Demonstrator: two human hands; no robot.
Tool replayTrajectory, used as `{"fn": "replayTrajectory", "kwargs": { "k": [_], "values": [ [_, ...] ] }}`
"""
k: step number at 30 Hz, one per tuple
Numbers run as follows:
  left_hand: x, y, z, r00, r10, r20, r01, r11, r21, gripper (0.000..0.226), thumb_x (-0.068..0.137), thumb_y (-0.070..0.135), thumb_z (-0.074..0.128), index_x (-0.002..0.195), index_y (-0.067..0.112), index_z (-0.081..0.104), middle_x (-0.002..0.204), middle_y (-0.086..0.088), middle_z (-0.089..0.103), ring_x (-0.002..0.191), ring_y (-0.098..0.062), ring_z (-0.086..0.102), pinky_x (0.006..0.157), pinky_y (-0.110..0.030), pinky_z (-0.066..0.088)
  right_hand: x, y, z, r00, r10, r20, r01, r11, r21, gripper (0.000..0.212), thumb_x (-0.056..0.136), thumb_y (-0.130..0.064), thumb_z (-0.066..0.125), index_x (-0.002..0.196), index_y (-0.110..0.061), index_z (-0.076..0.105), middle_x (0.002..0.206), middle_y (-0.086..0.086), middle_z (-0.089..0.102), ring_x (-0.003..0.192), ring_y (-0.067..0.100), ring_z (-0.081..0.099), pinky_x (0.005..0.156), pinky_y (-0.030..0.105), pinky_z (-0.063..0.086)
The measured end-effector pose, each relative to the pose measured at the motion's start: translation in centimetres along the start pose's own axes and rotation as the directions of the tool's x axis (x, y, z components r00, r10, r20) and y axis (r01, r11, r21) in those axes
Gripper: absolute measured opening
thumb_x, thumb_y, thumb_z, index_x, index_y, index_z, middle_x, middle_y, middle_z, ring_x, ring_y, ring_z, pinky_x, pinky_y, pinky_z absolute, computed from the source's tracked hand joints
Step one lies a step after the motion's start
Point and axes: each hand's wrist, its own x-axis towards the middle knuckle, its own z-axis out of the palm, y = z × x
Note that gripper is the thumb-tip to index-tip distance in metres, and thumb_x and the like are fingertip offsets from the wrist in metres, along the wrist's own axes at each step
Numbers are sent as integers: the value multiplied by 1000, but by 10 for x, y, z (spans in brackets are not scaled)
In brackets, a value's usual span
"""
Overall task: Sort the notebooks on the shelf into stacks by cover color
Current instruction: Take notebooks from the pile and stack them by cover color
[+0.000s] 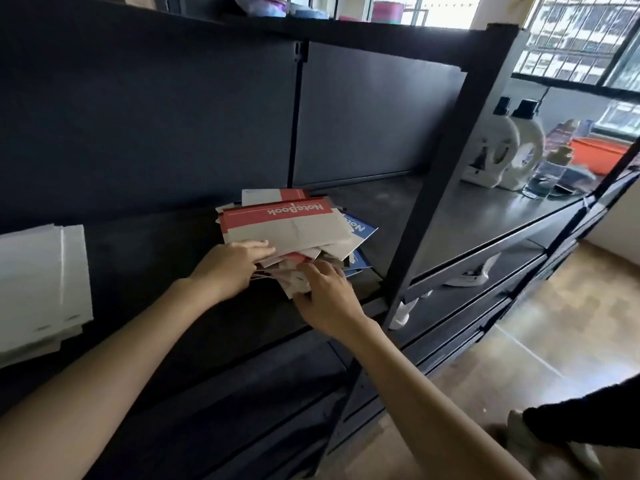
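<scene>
Notebooks with red-and-grey and blue card covers [287, 226] lie in one loose mixed pile on the dark metal shelf [374, 202]. The left hand [228, 268] lays straight fingers [259, 251] on the pile's near edge; the right hand [325, 299] pinches lower covers, fingers curled. Sorting seems barely begun; the next move likely calls for drawing one colour free without spilling the rest.

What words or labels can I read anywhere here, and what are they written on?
"NoteBook": white letters, upside down, on the red band of the top notebook in the pile.
"No": only the start shows, on the blue notebook lower in the pile.
The white jugs have dark markings, too blurred to read.
</scene>
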Motion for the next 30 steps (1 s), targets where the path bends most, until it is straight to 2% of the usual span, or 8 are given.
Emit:
{"fn": "replayTrajectory", "kwargs": {
  "k": [6, 10, 15, 21, 25, 27, 29, 30],
  "values": [
    [2, -2, -1, 997, -15, -69, 9, 996, -85, 41, 98, 18, 46, 138, 18, 46, 149, 1, 39, 136, -16, 35, 110, -32, 31, -4, 7, 4, 999, -39, 36, 41, 998, -46, 51, 89, -23, 51, 138, -17, 39, 150, 0, 32, 137, 25, 26, 107, 48, 31],
    [7, -3, -1, 993, -115, -11, 114, 989, -91, 51, 97, 26, 49, 146, 23, 33, 157, -3, 21, 143, -20, 20, 113, -36, 24, -3, 9, 2, 998, -54, 18, 54, 998, -39, 47, 90, -24, 51, 136, -17, 42, 146, -1, 38, 137, 22, 28, 106, 47, 32],
    [11, -7, -14, 993, -101, 68, 102, 995, -17, 48, 99, 28, 46, 145, 20, 35, 154, -2, 28, 141, -21, 27, 111, -35, 25, -1, 10, -1, 997, -52, 49, 54, 997, -48, 46, 91, -25, 50, 136, -18, 42, 146, -1, 38, 138, 22, 28, 108, 48, 31],
    [5, 4, -20, 999, -7, -47, 15, 983, 184, 29, 102, 20, 36, 109, 11, 62, 108, -8, 65, 93, -22, 62, 80, -35, 50, -3, 7, -1, 997, -77, 6, 77, 997, -19, 48, 90, -24, 51, 137, -20, 42, 145, 0, 41, 135, 24, 31, 105, 49, 35],
    [0, 24, -27, 985, 98, -141, -38, 925, 379, 20, 100, 27, 43, 103, 14, 58, 100, -4, 65, 83, -18, 62, 65, -30, 48, -1, 3, -7, 984, -61, -169, 92, 978, 187, 38, 91, -17, 53, 129, -15, 54, 127, 5, 55, 117, 22, 47, 87, 26, 41],
    [-4, 38, -25, 974, 156, -162, -78, 910, 407, 23, 100, 28, 44, 109, 11, 56, 106, -4, 64, 87, -17, 62, 63, -25, 40, 0, -2, -14, 981, 59, -183, 13, 930, 367, 29, 93, -17, 50, 121, -11, 58, 113, 3, 61, 103, 19, 55, 78, 22, 41],
    [-9, 53, -23, 962, 178, -206, -86, 916, 392, 25, 100, 28, 43, 114, 10, 54, 113, -5, 62, 94, -17, 62, 67, -24, 40, 3, -8, -19, 969, 238, -70, -140, 759, 636, 26, 97, -21, 44, 114, -7, 58, 99, 4, 64, 88, 18, 60, 75, 30, 49],
    [-11, 59, -22, 950, 198, -241, -89, 914, 397, 26, 100, 27, 43, 116, 9, 53, 116, -6, 62, 99, -17, 62, 71, -25, 43, 4, -10, -19, 952, 303, 35, -217, 594, 775, 27, 99, -23, 41, 110, -6, 58, 91, 5, 65, 81, 18, 62, 72, 32, 52]
  ]
}}
